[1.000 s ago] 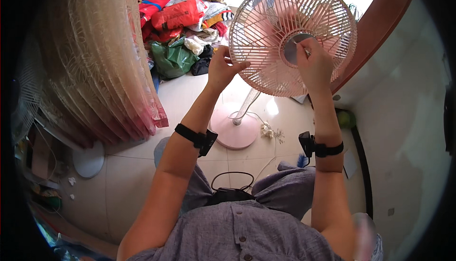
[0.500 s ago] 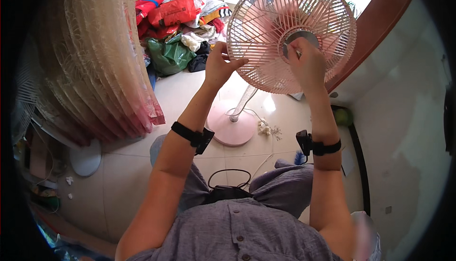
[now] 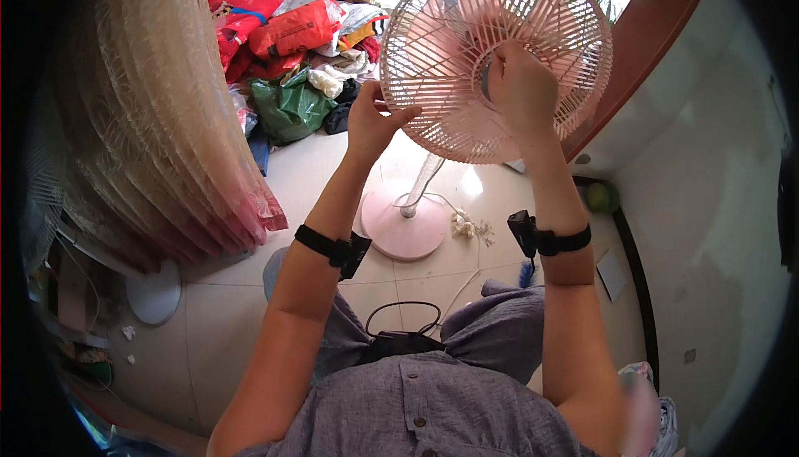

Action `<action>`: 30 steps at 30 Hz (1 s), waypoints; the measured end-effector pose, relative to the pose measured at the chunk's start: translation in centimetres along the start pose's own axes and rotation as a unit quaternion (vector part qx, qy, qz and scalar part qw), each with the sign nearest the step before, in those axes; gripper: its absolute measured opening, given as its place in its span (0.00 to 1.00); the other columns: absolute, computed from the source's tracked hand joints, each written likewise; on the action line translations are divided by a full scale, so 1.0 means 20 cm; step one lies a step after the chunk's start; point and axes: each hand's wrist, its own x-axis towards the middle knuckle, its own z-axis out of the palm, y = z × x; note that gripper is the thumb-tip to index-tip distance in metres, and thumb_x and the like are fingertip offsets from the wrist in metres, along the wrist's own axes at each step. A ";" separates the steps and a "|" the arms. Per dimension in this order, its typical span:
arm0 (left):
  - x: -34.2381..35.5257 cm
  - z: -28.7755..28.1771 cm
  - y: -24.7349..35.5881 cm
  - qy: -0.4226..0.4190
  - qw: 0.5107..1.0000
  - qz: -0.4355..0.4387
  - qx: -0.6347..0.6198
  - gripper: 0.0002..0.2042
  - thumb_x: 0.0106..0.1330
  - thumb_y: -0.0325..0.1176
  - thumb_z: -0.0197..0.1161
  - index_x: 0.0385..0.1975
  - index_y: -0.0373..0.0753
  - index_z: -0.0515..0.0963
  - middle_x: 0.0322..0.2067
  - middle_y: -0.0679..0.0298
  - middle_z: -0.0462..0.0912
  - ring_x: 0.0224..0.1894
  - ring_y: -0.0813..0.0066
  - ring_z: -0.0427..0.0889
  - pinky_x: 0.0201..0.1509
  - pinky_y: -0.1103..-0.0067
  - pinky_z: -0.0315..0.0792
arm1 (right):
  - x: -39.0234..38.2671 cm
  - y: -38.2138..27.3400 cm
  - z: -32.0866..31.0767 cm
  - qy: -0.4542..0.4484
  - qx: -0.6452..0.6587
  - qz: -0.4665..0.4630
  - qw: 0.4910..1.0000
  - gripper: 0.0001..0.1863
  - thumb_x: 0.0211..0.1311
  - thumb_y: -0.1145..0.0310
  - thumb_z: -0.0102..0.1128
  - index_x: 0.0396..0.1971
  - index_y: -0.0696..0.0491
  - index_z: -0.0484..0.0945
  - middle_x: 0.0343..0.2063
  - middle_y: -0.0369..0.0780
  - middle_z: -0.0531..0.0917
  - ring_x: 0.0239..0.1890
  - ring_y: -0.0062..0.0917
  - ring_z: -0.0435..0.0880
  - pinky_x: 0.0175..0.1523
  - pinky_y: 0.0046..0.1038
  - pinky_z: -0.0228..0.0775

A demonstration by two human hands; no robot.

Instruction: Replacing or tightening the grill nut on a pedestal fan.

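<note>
A pink standing fan (image 3: 441, 128) is in front of me, its round wire guard facing me at the top of the view. With the thumb in front and the fingers behind, my left hand (image 3: 370, 128) grips the guard's lower left rim. My right hand (image 3: 524, 95) is closed over the grey disc (image 3: 486, 82) at the guard's centre. Its fingertips are partly hidden, and what they hold, if anything, does not show. The fan's pole (image 3: 423, 186) runs down to a round pink base (image 3: 399, 236) on the floor.
Pale curtains (image 3: 158, 124) hang at the left, near a round white base (image 3: 155, 295). Red bags (image 3: 291, 28) and a green bag (image 3: 290, 107) lie piled behind. A cord (image 3: 456, 295) and dried flowers (image 3: 470, 226) are on the floor. A wall (image 3: 707, 232) rises at the right.
My right hand has moved slightly up and left over the central disc and turned, covering more of it. The whole view has shifted a little; my left hand keeps its grip on the rim.
</note>
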 end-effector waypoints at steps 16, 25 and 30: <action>-0.01 0.00 0.03 0.017 0.999 0.016 0.037 0.27 0.45 0.39 0.77 0.39 0.32 0.70 0.34 0.59 0.79 0.35 0.71 0.80 0.39 0.77 0.75 | -0.03 0.05 -0.07 0.049 0.074 0.037 0.995 0.05 0.57 0.68 0.58 0.28 0.53 0.76 0.23 0.43 0.82 0.26 0.39 0.82 0.32 0.38 0.72; -0.02 0.00 0.05 0.014 0.999 0.017 0.039 0.26 0.46 0.38 0.77 0.39 0.33 0.70 0.34 0.58 0.79 0.35 0.71 0.81 0.39 0.77 0.76 | 0.01 0.02 -0.08 -0.003 0.046 0.044 0.998 0.05 0.56 0.68 0.57 0.29 0.53 0.78 0.23 0.45 0.82 0.27 0.40 0.82 0.34 0.38 0.72; -0.01 -0.01 0.05 0.009 0.999 0.011 0.034 0.27 0.46 0.38 0.77 0.40 0.32 0.70 0.35 0.58 0.80 0.35 0.71 0.81 0.39 0.77 0.76 | -0.04 0.05 -0.17 -0.008 0.097 0.067 0.993 0.05 0.55 0.68 0.59 0.28 0.53 0.78 0.23 0.44 0.82 0.28 0.40 0.82 0.34 0.37 0.72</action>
